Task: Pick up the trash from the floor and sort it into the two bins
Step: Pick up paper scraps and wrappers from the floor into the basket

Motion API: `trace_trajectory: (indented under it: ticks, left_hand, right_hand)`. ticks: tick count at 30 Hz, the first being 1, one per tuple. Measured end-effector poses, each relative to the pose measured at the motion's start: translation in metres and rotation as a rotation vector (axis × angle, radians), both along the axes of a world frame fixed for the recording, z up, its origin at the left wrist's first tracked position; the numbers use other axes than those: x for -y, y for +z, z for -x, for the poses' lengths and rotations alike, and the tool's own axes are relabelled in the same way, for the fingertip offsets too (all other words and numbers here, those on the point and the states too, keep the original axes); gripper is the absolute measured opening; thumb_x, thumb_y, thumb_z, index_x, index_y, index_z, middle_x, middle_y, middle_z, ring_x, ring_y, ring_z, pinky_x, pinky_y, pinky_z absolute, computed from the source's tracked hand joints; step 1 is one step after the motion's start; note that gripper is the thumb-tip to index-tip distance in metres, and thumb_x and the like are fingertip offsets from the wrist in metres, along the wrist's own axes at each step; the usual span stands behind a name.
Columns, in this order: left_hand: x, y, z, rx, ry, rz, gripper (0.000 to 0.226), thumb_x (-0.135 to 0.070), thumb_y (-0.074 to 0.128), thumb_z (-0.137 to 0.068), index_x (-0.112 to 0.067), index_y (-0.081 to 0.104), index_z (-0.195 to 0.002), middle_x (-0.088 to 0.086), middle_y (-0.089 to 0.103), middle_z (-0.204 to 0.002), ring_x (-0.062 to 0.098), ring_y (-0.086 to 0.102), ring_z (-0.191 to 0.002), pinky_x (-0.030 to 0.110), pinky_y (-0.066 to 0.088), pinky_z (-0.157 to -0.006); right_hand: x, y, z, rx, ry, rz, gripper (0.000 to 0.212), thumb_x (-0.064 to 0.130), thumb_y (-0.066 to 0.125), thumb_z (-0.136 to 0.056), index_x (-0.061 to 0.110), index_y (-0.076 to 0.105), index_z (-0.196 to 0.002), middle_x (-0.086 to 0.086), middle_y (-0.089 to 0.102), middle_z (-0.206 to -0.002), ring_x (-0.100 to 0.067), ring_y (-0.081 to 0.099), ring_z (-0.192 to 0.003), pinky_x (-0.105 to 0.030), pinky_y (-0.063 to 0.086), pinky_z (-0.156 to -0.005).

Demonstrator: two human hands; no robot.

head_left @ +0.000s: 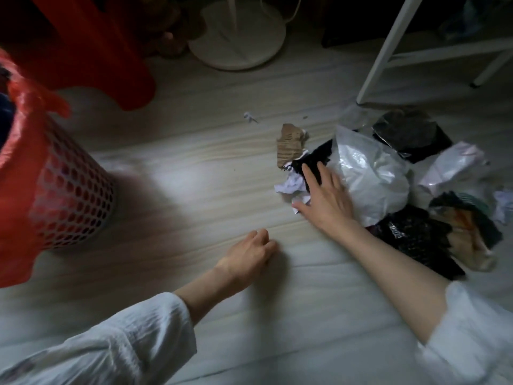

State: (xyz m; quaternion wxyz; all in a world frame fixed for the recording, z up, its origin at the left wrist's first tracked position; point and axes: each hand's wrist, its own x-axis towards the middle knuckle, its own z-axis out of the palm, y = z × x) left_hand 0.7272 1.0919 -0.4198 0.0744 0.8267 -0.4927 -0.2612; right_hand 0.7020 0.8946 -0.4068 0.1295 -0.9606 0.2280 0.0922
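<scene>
Two hands low over a pale wood-grain floor, beside a heap of trash.

The left hand rests on the floor with fingers loosely curled, holding nothing. The right hand lies flat with fingers straight and spread, pressing on the trash pile. Under its fingertips is a black crinkled wrapper; just left of them is crumpled white paper; right of them bulges a glossy white plastic bag. Beyond the fingertips lies creased brown paper, and farther still a tiny white scrap. Well left of both hands stands a perforated white plastic bin lined with a thin red bag; its contents are too dark to tell.
</scene>
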Motion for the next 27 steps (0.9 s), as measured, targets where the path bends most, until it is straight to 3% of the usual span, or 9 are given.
trace_trajectory:
  ticks: [3, 6, 9, 12, 14, 18, 20, 22, 27]
  left_hand:
    - [-0.001, -0.006, -0.004, -0.052, 0.045, 0.007, 0.015, -0.013, 0.052, -0.083, -0.006, 0.055, -0.097, 0.015, 0.049, -0.103, 0.030, 0.048, -0.095, 0.038, 0.037, -0.073]
    - [-0.006, -0.009, -0.002, -0.076, 0.099, 0.024, 0.016, -0.016, 0.055, -0.083, -0.009, 0.056, -0.097, 0.011, 0.050, -0.104, 0.027, 0.049, -0.096, 0.036, 0.039, -0.075]
    - [-0.015, -0.009, 0.002, -0.094, 0.151, 0.068, 0.013, -0.017, 0.054, -0.085, -0.010, 0.057, -0.096, 0.009, 0.051, -0.103, 0.026, 0.050, -0.094, 0.038, 0.042, -0.076]
    - [-0.026, -0.007, 0.000, -0.093, 0.170, 0.112, 0.015, -0.018, 0.051, -0.090, -0.011, 0.059, -0.099, 0.007, 0.053, -0.104, 0.025, 0.053, -0.094, 0.037, 0.044, -0.077]
    - [-0.035, -0.001, -0.006, -0.085, 0.223, 0.144, 0.020, -0.022, 0.047, -0.094, -0.013, 0.061, -0.106, 0.005, 0.056, -0.107, 0.023, 0.055, -0.096, 0.034, 0.045, -0.079]
    - [-0.049, 0.021, -0.023, 0.005, 0.354, 0.302, 0.020, -0.020, 0.054, -0.092, -0.013, 0.065, -0.107, 0.003, 0.063, -0.104, 0.022, 0.061, -0.090, 0.034, 0.049, -0.076]
    - [-0.054, 0.040, -0.035, 0.075, 0.397, 0.385, 0.017, -0.017, 0.059, -0.090, -0.011, 0.067, -0.103, 0.004, 0.064, -0.099, 0.024, 0.063, -0.081, 0.035, 0.051, -0.071]
    - [-0.058, 0.064, -0.049, 0.133, 0.449, 0.495, 0.014, -0.012, 0.061, -0.087, -0.011, 0.067, -0.100, 0.004, 0.064, -0.092, 0.021, 0.062, -0.072, 0.034, 0.052, -0.066]
    - [-0.081, 0.152, -0.080, 0.267, 0.680, 0.891, 0.014, -0.001, 0.059, -0.086, -0.006, 0.059, -0.099, 0.001, 0.065, -0.081, 0.008, 0.057, -0.066, 0.017, 0.047, -0.064]
  right_hand:
    - [0.003, -0.013, -0.020, -0.140, -0.019, 0.019, 0.073, 0.051, 0.049, -0.088, 0.028, 0.015, -0.148, -0.009, 0.011, -0.156, -0.033, 0.011, -0.142, -0.043, 0.020, -0.113]
    - [-0.005, -0.020, -0.020, -0.078, -0.004, 0.112, 0.051, 0.026, 0.048, -0.093, 0.021, 0.035, -0.142, -0.013, 0.031, -0.149, -0.036, 0.031, -0.133, -0.043, 0.033, -0.104]
    - [-0.021, -0.022, -0.007, 0.100, 0.137, 0.187, 0.037, 0.001, 0.044, -0.079, 0.006, 0.066, -0.108, -0.017, 0.065, -0.109, -0.040, 0.062, -0.089, -0.041, 0.053, -0.066]
    - [-0.030, -0.020, 0.012, 0.146, 0.217, 0.149, 0.033, -0.013, 0.066, -0.056, 0.004, 0.073, -0.083, -0.013, 0.070, -0.080, -0.035, 0.064, -0.063, -0.031, 0.048, -0.043]
    - [-0.033, -0.010, 0.019, 0.114, 0.216, 0.017, 0.031, -0.016, 0.065, -0.060, 0.003, 0.072, -0.084, -0.014, 0.069, -0.080, -0.036, 0.063, -0.067, -0.035, 0.049, -0.048]
    - [-0.042, 0.011, 0.029, 0.257, 0.064, -0.206, 0.042, -0.015, 0.050, -0.073, 0.004, 0.069, -0.106, -0.015, 0.068, -0.106, -0.035, 0.062, -0.097, -0.041, 0.051, -0.080]
    - [-0.050, 0.038, 0.024, 0.392, -0.063, -0.324, 0.047, -0.018, 0.047, -0.072, 0.003, 0.069, -0.108, -0.014, 0.068, -0.112, -0.029, 0.062, -0.106, -0.029, 0.047, -0.093]
    - [-0.058, 0.068, 0.013, 0.501, -0.125, -0.410, 0.048, -0.020, 0.045, -0.072, 0.002, 0.070, -0.105, -0.014, 0.068, -0.112, -0.024, 0.062, -0.107, -0.012, 0.039, -0.092]
    - [-0.090, 0.159, -0.029, 0.678, -0.060, -0.515, 0.045, -0.015, 0.049, -0.073, 0.007, 0.071, -0.105, -0.002, 0.070, -0.102, -0.009, 0.060, -0.090, 0.003, 0.037, -0.070]
